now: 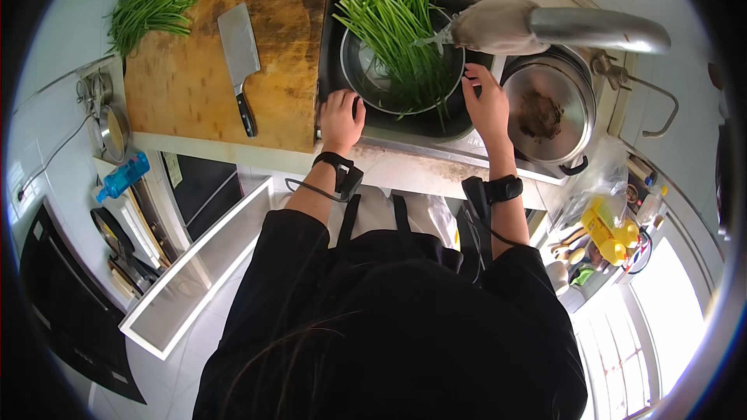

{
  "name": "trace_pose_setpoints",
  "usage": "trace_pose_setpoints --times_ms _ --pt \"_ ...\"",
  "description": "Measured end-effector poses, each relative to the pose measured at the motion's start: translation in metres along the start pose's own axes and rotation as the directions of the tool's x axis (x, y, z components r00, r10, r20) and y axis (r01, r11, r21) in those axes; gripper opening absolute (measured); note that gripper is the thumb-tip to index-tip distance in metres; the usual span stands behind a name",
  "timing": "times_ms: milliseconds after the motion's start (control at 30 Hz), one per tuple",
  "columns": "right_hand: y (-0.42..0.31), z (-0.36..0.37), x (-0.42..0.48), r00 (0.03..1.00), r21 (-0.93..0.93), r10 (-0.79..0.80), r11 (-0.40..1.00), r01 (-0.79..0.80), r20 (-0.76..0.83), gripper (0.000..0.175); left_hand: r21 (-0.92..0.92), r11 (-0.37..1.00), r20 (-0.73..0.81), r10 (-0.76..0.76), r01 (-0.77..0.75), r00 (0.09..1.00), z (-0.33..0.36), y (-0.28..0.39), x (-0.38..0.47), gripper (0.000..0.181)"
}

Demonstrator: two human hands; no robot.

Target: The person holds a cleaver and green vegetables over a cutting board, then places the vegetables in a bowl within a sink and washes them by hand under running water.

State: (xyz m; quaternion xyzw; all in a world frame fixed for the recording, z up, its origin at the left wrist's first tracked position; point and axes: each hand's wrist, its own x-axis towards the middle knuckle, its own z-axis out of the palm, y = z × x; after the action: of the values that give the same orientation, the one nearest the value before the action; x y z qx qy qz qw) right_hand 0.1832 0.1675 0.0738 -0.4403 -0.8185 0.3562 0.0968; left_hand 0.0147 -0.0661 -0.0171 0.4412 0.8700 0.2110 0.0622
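A thick bunch of long green stalks, like garlic chives, lies in a round metal basin inside the dark sink. Water runs onto it from a faucet with a cloth-like cover on its spout. My left hand rests at the sink's near left edge, beside the basin's lower left rim, fingers slightly bent. My right hand is at the basin's right rim, thumb and fingers curved apart; whether it touches the rim I cannot tell. Neither hand is seen holding anything.
Left of the sink, a cleaver lies on a stained wooden board, with more green stalks at its far left corner. On the right stands a lidded pot. Below left, a cabinet door with a white frame stands open.
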Motion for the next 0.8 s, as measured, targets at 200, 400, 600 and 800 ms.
trace_pose_setpoints --times_ms 200,400,600,800 --pt "0.0 0.022 -0.019 0.994 -0.017 0.008 1.0 -0.006 0.113 0.022 -0.011 1.0 0.004 -0.027 0.028 1.0 -0.002 -0.001 -0.001 0.01" --pt "-0.005 0.04 -0.033 0.98 -0.047 0.013 0.999 -0.004 0.197 0.022 0.002 0.999 0.017 -0.044 0.044 0.999 0.0 -0.002 -0.001 0.009" --pt "-0.003 0.044 -0.031 0.981 -0.076 0.017 0.997 -0.003 0.194 0.024 -0.029 0.999 -0.022 -0.034 0.033 0.999 -0.002 -0.001 0.0 0.011" --pt "0.001 0.049 -0.029 0.972 -0.129 0.044 0.991 -0.015 0.231 0.026 -0.021 0.999 0.005 -0.042 0.042 0.999 -0.001 -0.003 0.0 0.012"
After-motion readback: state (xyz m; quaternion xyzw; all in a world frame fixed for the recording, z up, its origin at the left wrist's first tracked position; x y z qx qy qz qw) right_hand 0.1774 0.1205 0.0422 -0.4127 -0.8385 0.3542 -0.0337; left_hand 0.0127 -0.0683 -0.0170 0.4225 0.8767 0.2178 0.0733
